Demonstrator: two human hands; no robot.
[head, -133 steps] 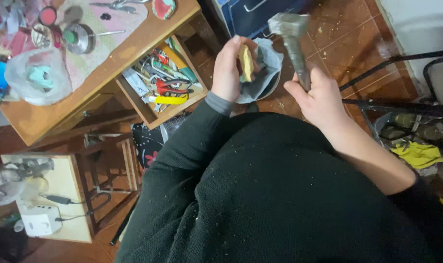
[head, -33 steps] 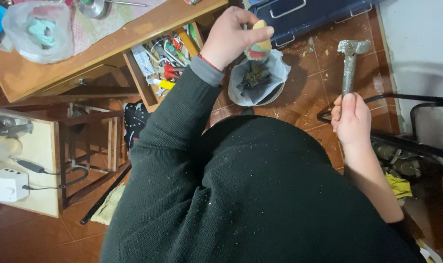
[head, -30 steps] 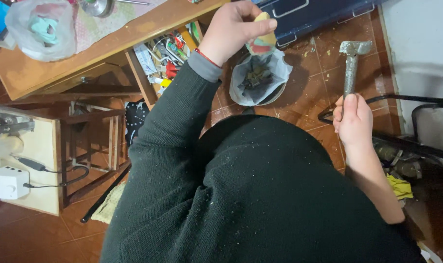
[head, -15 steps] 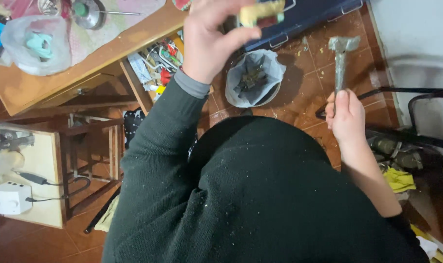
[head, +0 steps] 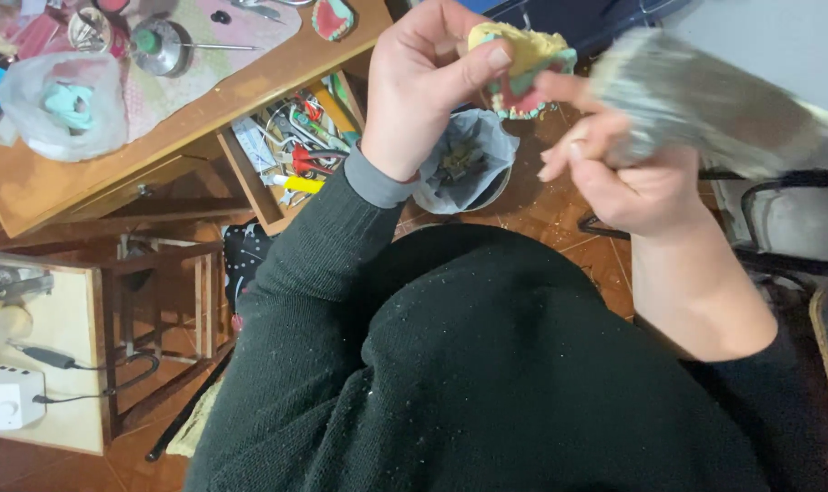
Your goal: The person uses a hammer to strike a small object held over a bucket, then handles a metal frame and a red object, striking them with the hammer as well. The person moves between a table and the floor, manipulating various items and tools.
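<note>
Tiled floor below hands: one lined bucket (head: 464,164) holding dark scraps. Left hand (head: 423,87) pinches yellow cast (head: 521,56); right hand (head: 637,173) grips grey hammer (head: 705,96), forefinger touching cast.

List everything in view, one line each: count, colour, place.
cast piece: one, yellow with green and red, held up at top centre
hammer: one, grey, blurred, upper right
lined bucket: one, grey liner, on the floor under the hands
open drawer: one, wooden, full of mixed tools, below the desk
desk: one, brown wood, upper left
plastic bag: one, clear, on the desk
white adapter: one, lower left
left hand: fingers pinching the cast piece
right hand: gripping the hammer, one finger touching the cast piece
</note>
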